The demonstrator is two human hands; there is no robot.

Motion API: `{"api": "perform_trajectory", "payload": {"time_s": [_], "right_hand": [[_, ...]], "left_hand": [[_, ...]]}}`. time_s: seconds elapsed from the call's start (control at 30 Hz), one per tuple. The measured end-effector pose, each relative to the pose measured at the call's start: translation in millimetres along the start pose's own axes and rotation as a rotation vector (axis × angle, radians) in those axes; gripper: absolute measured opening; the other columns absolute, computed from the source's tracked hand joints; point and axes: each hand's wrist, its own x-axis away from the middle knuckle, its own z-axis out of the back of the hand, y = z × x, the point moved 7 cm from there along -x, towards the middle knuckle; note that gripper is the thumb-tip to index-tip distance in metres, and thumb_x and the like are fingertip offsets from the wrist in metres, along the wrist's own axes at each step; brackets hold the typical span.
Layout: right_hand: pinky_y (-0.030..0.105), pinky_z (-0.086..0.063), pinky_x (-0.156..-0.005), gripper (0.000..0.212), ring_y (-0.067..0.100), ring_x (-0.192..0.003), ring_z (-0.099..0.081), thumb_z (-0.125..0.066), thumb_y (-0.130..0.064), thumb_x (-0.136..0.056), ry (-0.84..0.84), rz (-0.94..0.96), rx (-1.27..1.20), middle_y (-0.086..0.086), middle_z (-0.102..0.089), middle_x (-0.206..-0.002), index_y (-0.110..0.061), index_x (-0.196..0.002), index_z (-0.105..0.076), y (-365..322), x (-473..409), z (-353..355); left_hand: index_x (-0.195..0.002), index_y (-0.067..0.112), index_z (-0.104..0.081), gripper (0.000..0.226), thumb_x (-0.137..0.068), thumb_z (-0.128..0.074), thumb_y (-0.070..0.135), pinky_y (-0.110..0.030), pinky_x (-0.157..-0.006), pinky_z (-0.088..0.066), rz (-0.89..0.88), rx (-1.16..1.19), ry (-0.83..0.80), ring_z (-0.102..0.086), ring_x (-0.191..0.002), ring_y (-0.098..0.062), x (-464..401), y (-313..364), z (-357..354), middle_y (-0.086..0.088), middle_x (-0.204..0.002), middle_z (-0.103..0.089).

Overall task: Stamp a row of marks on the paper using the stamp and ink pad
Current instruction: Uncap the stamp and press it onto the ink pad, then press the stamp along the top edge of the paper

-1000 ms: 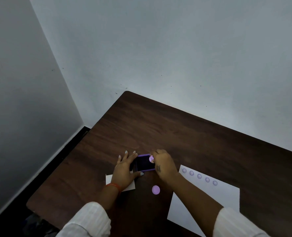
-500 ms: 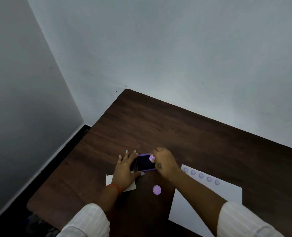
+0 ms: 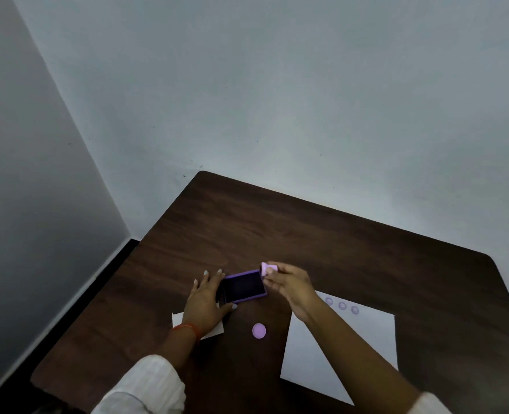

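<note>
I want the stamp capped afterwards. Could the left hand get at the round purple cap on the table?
Probably yes: the cap lies bare beside the left hand, nothing between them, though that hand steadies the ink pad.

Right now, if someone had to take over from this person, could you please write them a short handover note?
Right hand: pinching the small pink stamp, lifted just past the far right corner of the ink pad.
Left hand: fingers spread flat, steadying the open purple ink pad from its left side; its wrist lies over a small white card.
A round purple cap lies on the wooden table in front of the pad.
Done: three purple marks show in a row along the far edge of the white paper; the arm may hide more.
Left: carry the stamp to the paper and continue the row.
</note>
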Motion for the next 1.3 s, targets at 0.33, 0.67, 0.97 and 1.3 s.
{"api": "perform_trajectory", "payload": {"time_s": [0.33, 0.67, 0.97, 1.3], "right_hand": [[0.034, -0.063, -0.063, 0.025, 0.025, -0.083, -0.073, -0.071, -0.005, -0.064, 0.029, -0.143, -0.836, 0.019, -0.075, -0.095, 0.002, -0.088, -0.074, 37.0, 80.0, 94.5], [0.027, -0.061, -0.062, 0.02, 0.019, -0.079, -0.073, -0.065, -0.006, -0.07, 0.123, -0.002, -0.939, 0.015, -0.076, -0.09, 0.002, -0.086, -0.074, 47.3, 116.8, 156.9], [0.027, -0.061, -0.06, 0.022, 0.02, -0.077, -0.074, -0.066, -0.009, -0.069, 0.229, 0.035, -0.852, 0.014, -0.076, -0.087, -0.001, -0.088, -0.073, 51.0, 123.3, 197.3], [0.033, -0.057, -0.08, 0.021, 0.017, -0.094, -0.064, -0.068, -0.02, -0.082, 0.636, 0.149, 0.069, 0.007, -0.068, -0.104, -0.012, -0.101, -0.065, 24.0, 100.0, 222.3]], "left_hand": [[-0.144, 0.014, -0.022, 0.085, -0.078, -0.069, 0.037, -0.045, -0.119, -0.011, -0.012, -0.044, 0.078, -0.017, -0.143, -0.03, 10.1, 9.3, 0.4, -0.011, -0.152, -0.031], [-0.142, 0.022, -0.028, 0.071, -0.083, -0.061, 0.042, -0.039, -0.117, -0.006, -0.381, -0.083, 0.042, -0.018, -0.144, -0.021, 22.6, 134.8, -57.1, -0.003, -0.152, -0.032], [-0.142, 0.024, -0.025, 0.072, -0.083, -0.052, 0.054, -0.039, -0.119, 0.001, -0.588, -0.261, -0.212, -0.011, -0.146, -0.02, 23.6, 206.6, -128.1, 0.001, -0.156, -0.021], [-0.144, 0.027, -0.019, 0.08, -0.08, -0.051, 0.062, -0.041, -0.119, 0.005, -0.55, -0.386, -0.303, -0.007, -0.146, -0.02, -3.5, 205.7, -154.7, 0.0, -0.158, -0.014]]}}
